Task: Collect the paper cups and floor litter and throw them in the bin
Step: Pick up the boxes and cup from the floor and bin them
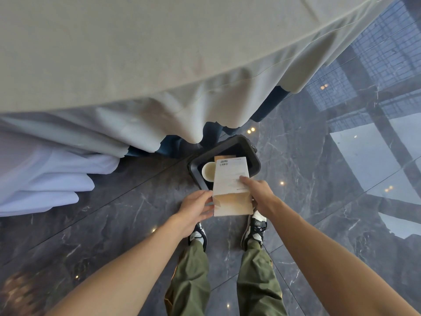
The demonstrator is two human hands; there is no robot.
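Observation:
A brown paper bag (231, 205) with a white printed label hangs over the near rim of a black bin (254, 161) on the floor. My left hand (197, 207) grips the bag's lower left edge. My right hand (258, 193) holds its right side, thumb pressed on the label. Inside the bin lies a white paper cup (208, 171), partly hidden by the bag, with a second brown paper piece behind the label.
A round table with a long grey cloth (159, 65) fills the upper view, its hem hanging just behind the bin. White fabric folds (45, 183) lie at the left. The floor is dark polished marble (319, 179). My shoes stand just behind the bag.

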